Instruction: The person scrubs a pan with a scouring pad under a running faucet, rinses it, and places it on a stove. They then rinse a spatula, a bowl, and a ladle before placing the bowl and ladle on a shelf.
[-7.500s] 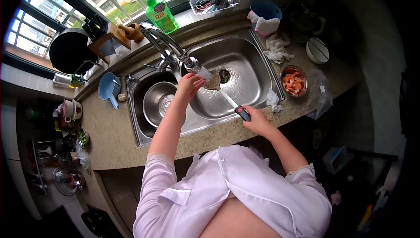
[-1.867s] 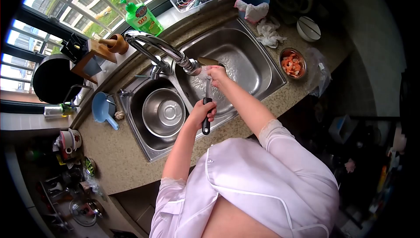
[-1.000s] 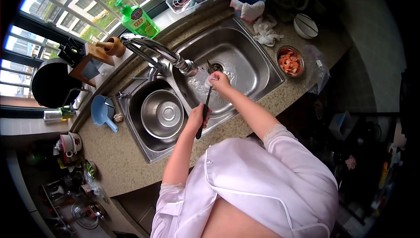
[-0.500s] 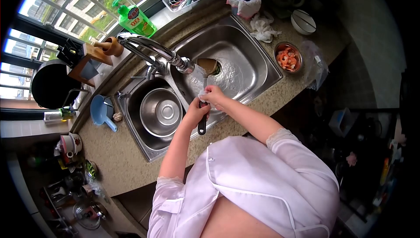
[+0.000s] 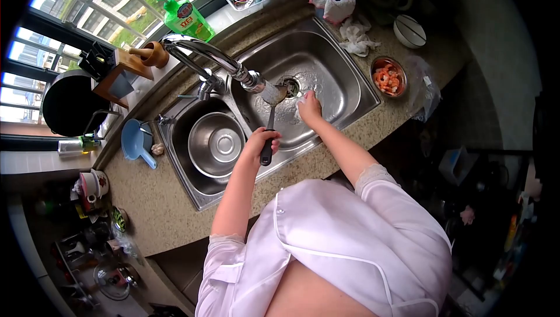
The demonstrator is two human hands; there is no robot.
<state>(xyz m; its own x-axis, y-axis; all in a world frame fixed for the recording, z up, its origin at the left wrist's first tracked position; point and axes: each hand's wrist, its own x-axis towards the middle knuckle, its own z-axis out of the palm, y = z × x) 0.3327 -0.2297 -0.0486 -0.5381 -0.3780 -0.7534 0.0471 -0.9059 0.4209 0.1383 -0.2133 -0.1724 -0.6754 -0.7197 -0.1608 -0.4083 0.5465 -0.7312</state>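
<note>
My left hand is wrapped around the black handle of a spatula. The spatula's head lies under the water that pours from the chrome faucet, and the stream hides part of it. To the right, over the large sink basin, my right hand is closed on a small, crumpled white cloth. Near that hand is the drain, where the basin floor is wet.
A steel bowl sits in the smaller basin. On the counter are a bowl of shrimp, a plastic bag, a crumpled white cloth and a blue dipper. A green soap bottle stands by the window.
My right hand has moved off the spatula's handle, away to the upper right, with the white cloth. My left hand still holds the spatula, whose head is now turned under the stream.
</note>
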